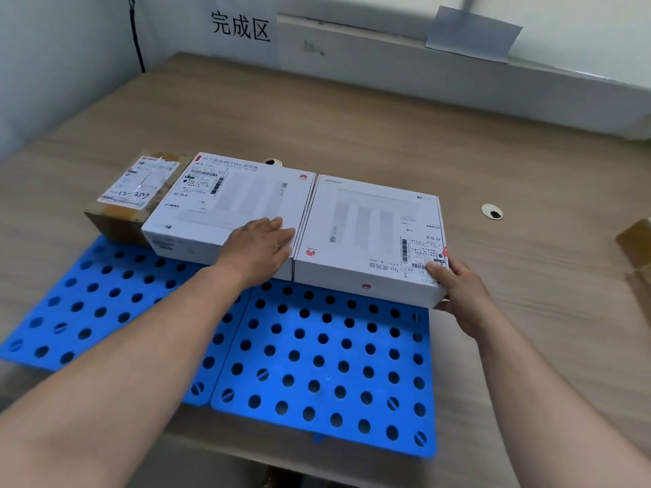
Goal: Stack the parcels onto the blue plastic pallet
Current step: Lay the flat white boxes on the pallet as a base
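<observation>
Table (387, 135) of light wood fills most of the view, with a pale wall (352, 68) behind it. On the table lies the blue pallet (317, 364), flat and full of round holes. It is made of two blue parts side by side.

Three parcels sit in one row along the far side of the pallet. Two are flat white boxes with red flower logos and stuck-on labels with bar codes. The left white box (229, 206) and the right white box (370, 227) touch along their sides. One brown box (119, 220) stands at the left end, touching the left white box. It has shiny tape and a label with handwriting on top.

The left hand (259, 248) lies flat on the near right corner of the left white box, fingers straight. The right hand (461, 294) holds the near right corner of the right white box, thumb on top and fingers curled round the edge.

A bit of brown cardboard (637, 248) shows at the right edge. One sign (241, 28) with black writing and one blank sheet of paper (473, 33) hang on the wall. The table has two small round holes, one (272, 162) behind the white boxes and one (492, 211) to the right. A black cord (135, 33) hangs down the wall at the left.
</observation>
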The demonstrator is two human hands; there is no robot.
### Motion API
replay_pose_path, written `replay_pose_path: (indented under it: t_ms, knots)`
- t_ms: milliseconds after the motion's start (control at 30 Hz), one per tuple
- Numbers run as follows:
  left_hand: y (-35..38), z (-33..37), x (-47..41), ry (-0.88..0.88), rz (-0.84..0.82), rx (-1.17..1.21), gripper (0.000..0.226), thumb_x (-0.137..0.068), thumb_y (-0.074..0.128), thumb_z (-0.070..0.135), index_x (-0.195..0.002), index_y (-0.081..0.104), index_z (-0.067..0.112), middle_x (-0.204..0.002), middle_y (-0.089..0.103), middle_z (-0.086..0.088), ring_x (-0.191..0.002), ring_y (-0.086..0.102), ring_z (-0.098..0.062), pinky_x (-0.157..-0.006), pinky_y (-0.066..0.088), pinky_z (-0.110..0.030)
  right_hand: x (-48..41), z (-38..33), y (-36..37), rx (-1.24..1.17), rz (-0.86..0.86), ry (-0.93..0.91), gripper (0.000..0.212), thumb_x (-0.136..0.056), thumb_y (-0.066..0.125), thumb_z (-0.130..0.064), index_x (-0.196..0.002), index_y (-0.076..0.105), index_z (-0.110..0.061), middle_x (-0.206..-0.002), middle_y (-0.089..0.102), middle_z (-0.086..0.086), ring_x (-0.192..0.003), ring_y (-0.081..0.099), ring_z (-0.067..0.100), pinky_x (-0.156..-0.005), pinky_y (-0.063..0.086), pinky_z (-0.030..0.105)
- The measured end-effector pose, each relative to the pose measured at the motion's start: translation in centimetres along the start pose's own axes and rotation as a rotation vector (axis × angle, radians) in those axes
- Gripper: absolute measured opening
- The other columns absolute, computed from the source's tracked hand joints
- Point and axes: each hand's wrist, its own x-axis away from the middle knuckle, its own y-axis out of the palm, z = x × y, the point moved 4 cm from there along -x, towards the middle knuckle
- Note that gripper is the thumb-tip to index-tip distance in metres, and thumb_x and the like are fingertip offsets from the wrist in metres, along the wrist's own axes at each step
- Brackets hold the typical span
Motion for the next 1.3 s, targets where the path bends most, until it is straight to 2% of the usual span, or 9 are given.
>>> replay_pose_path:
  t_ms: [167, 333, 600, 733, 833, 1000, 1067, 1167, 1300]
  knots:
    - [0.1, -0.5, 0.0, -0.007, 0.008, 0.053, 0.05, -0.099, 0.035, 0.047, -0.147, 0.031, 0.032, -0.158, 0.017, 0.008, -0.146, 0.01, -0.012, -0.116, 0.01, -0.033, 0.2, 0.4, 0.4, 0.019, 0.011, -0.003, 0.042, -0.098, 0.054, -0.023, -0.139, 0.047, -0.022, -0.116, 0.067, -0.004, -0.087, 0.065, 0.012, -0.06, 0.053, 0.029]
    - [-0.1, -0.2, 0.1, -0.019, 0.027, 0.042, 0.055, -0.095, 0.041, 0.052, -0.146, 0.034, 0.03, -0.157, 0.021, 0.007, -0.145, 0.014, -0.014, -0.116, 0.013, -0.036, 0.5, 0.4, 0.5, 0.036, 0.011, 0.0, 0.049, -0.097, 0.055, -0.023, -0.144, 0.04, -0.019, -0.12, 0.066, -0.002, -0.09, 0.066, 0.009, -0.058, 0.054, 0.025]
    - [-0.5, 0.2, 0.3, -0.033, 0.015, 0.01, 0.055, -0.096, 0.04, 0.05, -0.146, 0.034, 0.028, -0.157, 0.022, 0.006, -0.144, 0.016, -0.015, -0.116, 0.016, -0.037, 0.7, 0.1, 0.7, 0.156, -0.025, -0.004, 0.043, -0.1, 0.049, -0.027, -0.142, 0.041, -0.021, -0.125, 0.062, -0.002, -0.101, 0.062, 0.014, -0.079, 0.055, 0.034]
    - [-0.6, 0.4, 0.5, -0.032, 0.01, 0.006, 0.055, -0.096, 0.039, 0.05, -0.147, 0.033, 0.028, -0.157, 0.021, 0.006, -0.144, 0.016, -0.015, -0.116, 0.016, -0.036, 1.0, -0.4, 0.8, 0.193, -0.024, -0.003, 0.034, -0.101, 0.046, -0.028, -0.135, 0.044, -0.025, -0.116, 0.063, -0.007, -0.097, 0.061, 0.014, -0.081, 0.053, 0.038]
    - [-0.8, 0.4, 0.5, -0.021, 0.008, -0.009, 0.056, -0.096, 0.039, 0.051, -0.146, 0.033, 0.028, -0.157, 0.022, 0.005, -0.144, 0.017, -0.017, -0.115, 0.018, -0.037, 1.1, -0.6, 0.9, 0.23, -0.009, 0.009, 0.028, -0.102, 0.042, -0.029, -0.13, 0.043, -0.031, -0.112, 0.061, -0.012, -0.098, 0.057, 0.014, -0.091, 0.049, 0.044]
    - [-2.0, 1.2, 0.0, -0.019, 0.037, -0.061, 0.054, -0.094, 0.041, 0.053, -0.139, 0.043, 0.024, -0.151, 0.033, -0.001, -0.137, 0.03, -0.023, -0.108, 0.027, -0.04, 1.3, -1.7, -0.1, 0.472, 0.195, -0.038, 0.056, -0.098, 0.047, -0.04, -0.147, 0.035, -0.017, -0.147, 0.042, 0.007, -0.129, 0.045, 0.024, -0.101, 0.038, 0.038]
    - [-2.4, 2.1, -0.3, -0.015, 0.106, -0.019, 0.054, -0.094, 0.041, 0.052, -0.14, 0.041, 0.022, -0.151, 0.034, -0.001, -0.137, 0.03, -0.022, -0.108, 0.026, -0.039, 2.0, -2.6, -0.8, 0.62, 0.318, -0.073, 0.061, -0.094, 0.053, -0.041, -0.147, 0.035, -0.016, -0.147, 0.041, 0.011, -0.131, 0.044, 0.027, -0.1, 0.038, 0.039]
    - [-3.0, 4.7, -0.4, 0.071, 0.232, 0.057, 0.055, -0.095, 0.044, 0.048, -0.142, 0.041, 0.02, -0.15, 0.037, -0.002, -0.136, 0.032, -0.023, -0.107, 0.027, -0.039, 3.6, -4.2, -1.5, 0.757, 0.455, -0.165, 0.056, -0.091, 0.057, -0.04, -0.14, 0.045, -0.018, -0.139, 0.049, 0.009, -0.124, 0.049, 0.026, -0.097, 0.043, 0.04]
    - [-3.6, 9.8, 0.4, 0.204, 0.346, 0.117, 0.056, -0.095, 0.046, 0.045, -0.143, 0.039, 0.017, -0.147, 0.041, -0.002, -0.134, 0.037, -0.024, -0.106, 0.029, -0.038, 6.3, -6.0, -1.9, 0.907, 0.511, -0.283, 0.048, -0.092, 0.057, -0.03, -0.138, 0.049, -0.02, -0.132, 0.052, 0.008, -0.124, 0.046, 0.024, -0.094, 0.043, 0.038]
